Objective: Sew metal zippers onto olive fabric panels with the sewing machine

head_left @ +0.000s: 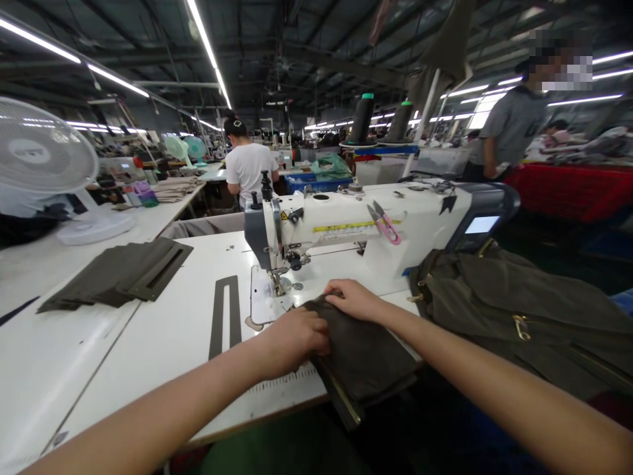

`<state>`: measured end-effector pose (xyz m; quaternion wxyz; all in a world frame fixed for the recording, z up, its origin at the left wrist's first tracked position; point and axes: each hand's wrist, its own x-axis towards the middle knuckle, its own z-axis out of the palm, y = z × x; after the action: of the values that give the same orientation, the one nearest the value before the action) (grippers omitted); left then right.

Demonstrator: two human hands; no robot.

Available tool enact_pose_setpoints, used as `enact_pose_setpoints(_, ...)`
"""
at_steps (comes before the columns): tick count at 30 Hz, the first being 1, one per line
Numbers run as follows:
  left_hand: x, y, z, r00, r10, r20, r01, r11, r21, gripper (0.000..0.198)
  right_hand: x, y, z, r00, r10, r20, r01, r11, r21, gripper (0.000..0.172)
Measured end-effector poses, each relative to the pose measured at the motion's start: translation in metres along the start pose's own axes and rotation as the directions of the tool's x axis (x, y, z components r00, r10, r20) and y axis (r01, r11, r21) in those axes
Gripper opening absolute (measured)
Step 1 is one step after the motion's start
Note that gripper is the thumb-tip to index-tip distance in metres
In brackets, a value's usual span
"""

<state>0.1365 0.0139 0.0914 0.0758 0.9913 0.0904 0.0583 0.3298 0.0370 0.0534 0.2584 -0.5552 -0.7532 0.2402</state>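
Gripping dark olive cloth (368, 353), golden zip (346, 402) along side: left hand (299, 336) curled tight, right hand (353, 300) pinching edge.

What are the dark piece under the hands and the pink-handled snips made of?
Dark piece: probably matte woven fabric, as it creases softly; its golden zip looks like metal. Snips: thin grey blades suggest metal; the pink handles may be plastic or coated metal.

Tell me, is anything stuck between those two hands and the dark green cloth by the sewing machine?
Nothing visible is: the right hand rests right on the dark green cloth, and the left hand touches its left edge, above the zipper.
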Motion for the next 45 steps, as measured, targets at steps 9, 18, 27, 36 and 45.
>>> enact_pose_setpoints(9,0.005,0.015,-0.02,0.95,-0.283,-0.135,0.254,0.947,-0.197,0.013,-0.022,-0.014,-0.033,0.995,0.072,0.075,-0.093,0.938,0.334,0.056)
enact_pose_setpoints(18,0.0,0.033,-0.027,0.342,-0.883,-0.321,0.389,0.444,-0.807,0.009,-0.075,-0.056,-0.079,0.968,0.237,-0.08,-0.075,0.58,0.811,0.065)
enact_pose_setpoints(27,-0.056,0.029,0.025,0.319,-0.915,0.248,0.335,-0.137,-0.932,0.031,-0.045,-0.009,0.025,0.932,0.339,-0.127,-0.211,0.793,0.571,0.038)
enact_pose_setpoints(36,-0.076,0.023,0.016,0.688,-0.701,-0.187,0.619,0.702,-0.352,0.038,-0.051,-0.004,0.034,0.907,0.332,-0.258,-0.153,0.832,0.533,0.037)
enact_pose_setpoints(45,-0.069,0.021,0.01,0.79,-0.597,-0.136,0.594,0.802,-0.066,0.043,-0.044,0.002,0.014,0.917,0.3,-0.263,-0.16,0.881,0.445,0.031)
